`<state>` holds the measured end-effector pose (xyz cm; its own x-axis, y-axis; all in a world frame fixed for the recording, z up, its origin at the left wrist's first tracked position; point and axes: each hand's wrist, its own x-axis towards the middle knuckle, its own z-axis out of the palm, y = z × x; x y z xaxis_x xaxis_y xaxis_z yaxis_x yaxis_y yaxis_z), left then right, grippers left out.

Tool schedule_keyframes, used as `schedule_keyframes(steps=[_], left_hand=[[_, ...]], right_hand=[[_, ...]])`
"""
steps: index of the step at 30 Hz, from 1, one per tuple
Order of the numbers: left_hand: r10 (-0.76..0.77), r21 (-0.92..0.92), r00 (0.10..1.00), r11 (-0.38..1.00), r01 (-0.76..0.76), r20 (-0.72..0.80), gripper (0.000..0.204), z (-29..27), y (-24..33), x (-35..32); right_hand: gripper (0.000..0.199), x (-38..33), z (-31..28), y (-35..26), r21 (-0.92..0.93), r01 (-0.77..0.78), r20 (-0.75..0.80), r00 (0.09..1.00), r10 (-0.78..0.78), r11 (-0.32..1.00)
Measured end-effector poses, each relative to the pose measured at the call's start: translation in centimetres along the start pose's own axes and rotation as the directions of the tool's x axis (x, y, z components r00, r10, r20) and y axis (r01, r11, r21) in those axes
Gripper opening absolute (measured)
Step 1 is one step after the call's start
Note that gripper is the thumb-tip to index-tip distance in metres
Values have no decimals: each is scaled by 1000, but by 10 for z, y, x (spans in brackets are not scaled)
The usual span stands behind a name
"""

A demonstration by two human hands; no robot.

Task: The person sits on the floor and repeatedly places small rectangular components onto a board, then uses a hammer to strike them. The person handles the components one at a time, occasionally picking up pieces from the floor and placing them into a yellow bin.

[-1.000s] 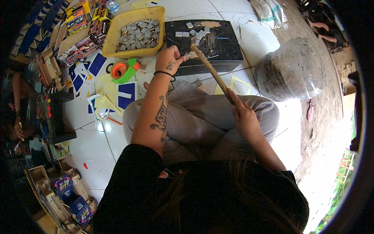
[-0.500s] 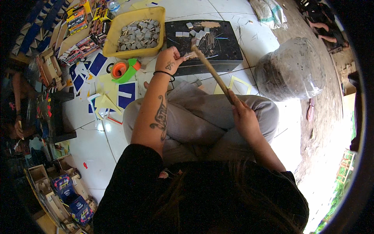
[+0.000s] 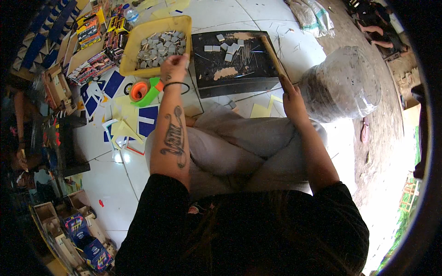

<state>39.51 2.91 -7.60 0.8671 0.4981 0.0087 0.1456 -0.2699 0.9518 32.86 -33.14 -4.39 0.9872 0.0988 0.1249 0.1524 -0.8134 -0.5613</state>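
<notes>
Sitting cross-legged on the white tile floor [image 3: 216, 14] with a long wooden stick [image 3: 275, 59] in my right hand [image 3: 293, 99]. I've got my fingers wrapped tight around its lower end, so that hand is clamped shut on it. The stick's long axis runs up and a bit to the left, away from me, with the far end pointing out over the right side of the black board [image 3: 230, 62] in front of my knees. Can't tell if the tip actually touches the board or just hangs over it.

My right forearm goes pretty much straight out from the shoulder over my knee, wrist just short of the board's near right corner.

My left hand [image 3: 174, 69] is stretched way out, arm nearly straight, forearm with the tattoo facing up and a black band around the wrist. The hand sits at the near right edge of the yellow tray [image 3: 133, 41] full of small grey squares [image 3: 161, 48]. Fingers look bunched together at the tray's rim, but I honestly can't tell if there's a piece pinched in them.

A few more of those squares lie on the board, along with thin dark slivers. The orange and green tape dispenser [image 3: 145, 92] sits just left of my left wrist, and a big clear plastic bag [image 3: 343, 85] is off to my right.
</notes>
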Motion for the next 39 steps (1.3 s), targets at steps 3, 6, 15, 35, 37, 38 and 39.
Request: schedule_keyframes(steps=[3, 6, 15, 35, 37, 38, 39], left_hand=[[-184, -375, 983, 911, 173, 7, 56, -6, -4, 36], [284, 455, 865, 888, -74, -413, 56, 16, -6, 35], [583, 630, 735, 436, -643, 346, 37, 53, 23, 24], [435, 131, 882, 878, -460, 178, 22, 50, 34, -86], [421, 245, 856, 833, -496, 299, 21, 50, 33, -84], [483, 245, 824, 796, -554, 295, 20, 52, 32, -81], [507, 263, 805, 768, -584, 308, 18, 53, 31, -76]], right_hand=[[63, 1, 0, -7, -178, 56, -69, 995, -69, 982], [53, 13, -3, -30, -375, 188, -170, 949, -267, 908], [11, 86, 35, -89, -657, 630, 478, 773, -416, 415], [13, 68, 58, -82, 675, -62, 206, 973, -108, 735], [21, 68, 53, -79, 750, -137, 274, 955, -115, 647], [26, 68, 51, -78, 787, -165, 293, 948, -124, 594], [24, 68, 50, -77, 763, -140, 285, 949, -134, 631]])
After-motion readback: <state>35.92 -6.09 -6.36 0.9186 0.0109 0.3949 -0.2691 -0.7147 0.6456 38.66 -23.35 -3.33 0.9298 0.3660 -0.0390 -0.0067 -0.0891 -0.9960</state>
